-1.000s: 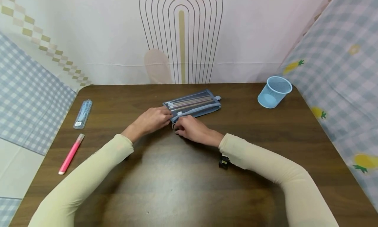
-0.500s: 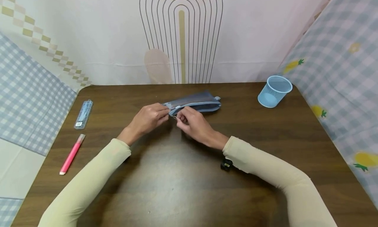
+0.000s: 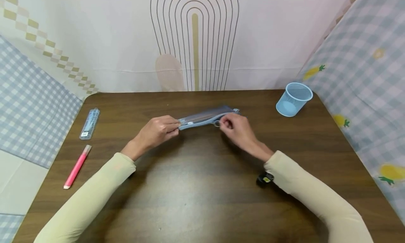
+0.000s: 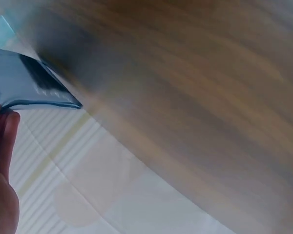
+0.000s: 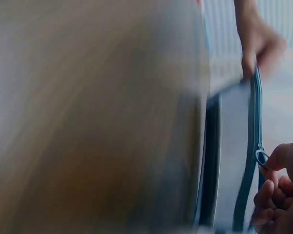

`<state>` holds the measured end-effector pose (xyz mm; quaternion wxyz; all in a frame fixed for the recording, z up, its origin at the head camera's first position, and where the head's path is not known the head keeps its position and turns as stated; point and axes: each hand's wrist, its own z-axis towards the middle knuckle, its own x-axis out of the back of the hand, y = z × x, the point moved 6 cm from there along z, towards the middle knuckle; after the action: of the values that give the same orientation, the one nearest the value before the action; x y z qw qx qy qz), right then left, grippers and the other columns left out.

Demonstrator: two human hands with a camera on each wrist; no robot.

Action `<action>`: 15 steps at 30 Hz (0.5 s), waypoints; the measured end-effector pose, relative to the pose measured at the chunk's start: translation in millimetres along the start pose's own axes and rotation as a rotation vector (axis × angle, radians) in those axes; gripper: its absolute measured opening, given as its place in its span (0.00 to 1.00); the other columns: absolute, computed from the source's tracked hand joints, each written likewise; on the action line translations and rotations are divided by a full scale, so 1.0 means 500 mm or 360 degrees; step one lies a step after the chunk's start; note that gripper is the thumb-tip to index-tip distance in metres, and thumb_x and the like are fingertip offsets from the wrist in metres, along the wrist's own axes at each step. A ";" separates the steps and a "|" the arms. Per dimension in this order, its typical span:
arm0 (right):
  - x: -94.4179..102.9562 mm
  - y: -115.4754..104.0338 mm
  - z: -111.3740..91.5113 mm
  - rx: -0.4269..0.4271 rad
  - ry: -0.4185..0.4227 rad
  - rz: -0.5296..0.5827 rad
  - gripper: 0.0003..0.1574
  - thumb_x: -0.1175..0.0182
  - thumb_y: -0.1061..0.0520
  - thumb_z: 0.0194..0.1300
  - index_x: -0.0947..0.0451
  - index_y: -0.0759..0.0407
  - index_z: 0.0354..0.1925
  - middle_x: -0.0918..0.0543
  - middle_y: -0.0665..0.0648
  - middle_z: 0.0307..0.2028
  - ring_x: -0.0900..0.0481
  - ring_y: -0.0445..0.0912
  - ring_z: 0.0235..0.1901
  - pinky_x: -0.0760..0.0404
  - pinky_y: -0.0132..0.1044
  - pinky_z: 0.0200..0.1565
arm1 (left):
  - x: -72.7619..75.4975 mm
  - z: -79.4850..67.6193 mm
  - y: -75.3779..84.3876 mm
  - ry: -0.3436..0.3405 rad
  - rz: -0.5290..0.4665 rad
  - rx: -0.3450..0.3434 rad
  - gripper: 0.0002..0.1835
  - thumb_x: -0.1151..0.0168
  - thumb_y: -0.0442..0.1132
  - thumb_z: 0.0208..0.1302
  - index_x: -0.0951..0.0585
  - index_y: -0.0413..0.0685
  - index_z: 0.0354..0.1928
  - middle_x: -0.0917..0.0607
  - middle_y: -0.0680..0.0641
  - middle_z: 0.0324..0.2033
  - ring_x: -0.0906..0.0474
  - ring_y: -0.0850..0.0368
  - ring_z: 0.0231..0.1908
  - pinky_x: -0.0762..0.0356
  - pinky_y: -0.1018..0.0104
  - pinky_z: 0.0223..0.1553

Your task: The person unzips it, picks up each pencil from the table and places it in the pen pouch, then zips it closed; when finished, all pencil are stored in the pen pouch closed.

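Note:
A blue zippered pencil pouch (image 3: 207,117) with a see-through side is held between both hands at the back middle of the table, in the head view. Several slim pencils show faintly through it. My left hand (image 3: 158,132) pinches its left end. With thumb and fingertips, my right hand (image 3: 238,132) pinches the metal ring (image 3: 217,123) on the zipper pull. In the right wrist view, the ring (image 5: 262,157) hangs from the zipper line, right at the fingertips. The left wrist view has the pouch (image 4: 34,85) hanging from the left hand's fingers.
A blue mesh pencil cup (image 3: 293,99) stands at the back right. On the left lie a slim clear-and-blue case (image 3: 90,124) with a label and a pink marker (image 3: 77,167). Patterned cloth (image 3: 120,42) hangs behind the table and along both sides.
My right hand has drawn the zipper ring to the right along the pouch's edge. The pouch has tilted so its zipper edge faces up more; the left hand keeps its end.

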<state>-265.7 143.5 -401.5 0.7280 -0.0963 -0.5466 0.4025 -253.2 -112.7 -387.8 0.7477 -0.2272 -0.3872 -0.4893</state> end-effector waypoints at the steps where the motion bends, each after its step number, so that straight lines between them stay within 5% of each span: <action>1: 0.015 0.021 -0.007 -0.0052 0.0016 -0.0046 0.03 0.39 0.65 0.61 0.18 0.61 0.32 0.20 0.54 0.28 0.25 0.43 0.28 0.28 0.30 0.32 | 0.004 -0.006 -0.003 -0.0009 -0.0014 0.0016 0.14 0.23 0.27 0.49 0.11 0.34 0.40 0.10 0.41 0.38 0.13 0.49 0.40 0.14 0.57 0.42; 8: 0.071 0.103 -0.047 -0.0229 0.0029 -0.0181 0.03 0.39 0.64 0.59 0.18 0.61 0.30 0.21 0.54 0.25 0.27 0.44 0.26 0.30 0.32 0.32 | 0.015 -0.039 -0.013 -0.0150 0.0033 -0.0062 0.15 0.23 0.29 0.49 0.11 0.34 0.42 0.09 0.40 0.39 0.13 0.48 0.41 0.14 0.56 0.43; 15: 0.025 0.117 -0.077 -0.0478 -0.0320 -0.0025 0.06 0.38 0.59 0.61 0.15 0.56 0.30 0.19 0.51 0.24 0.27 0.43 0.25 0.28 0.33 0.34 | -0.011 -0.050 -0.027 -0.0468 0.0176 -0.0105 0.13 0.25 0.34 0.55 0.10 0.39 0.43 0.09 0.45 0.43 0.13 0.50 0.47 0.15 0.56 0.50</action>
<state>-259.1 202.2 -441.1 0.6503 -0.1591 -0.6713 0.3181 -257.6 -133.2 -407.6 0.7008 -0.3419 -0.4631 -0.4214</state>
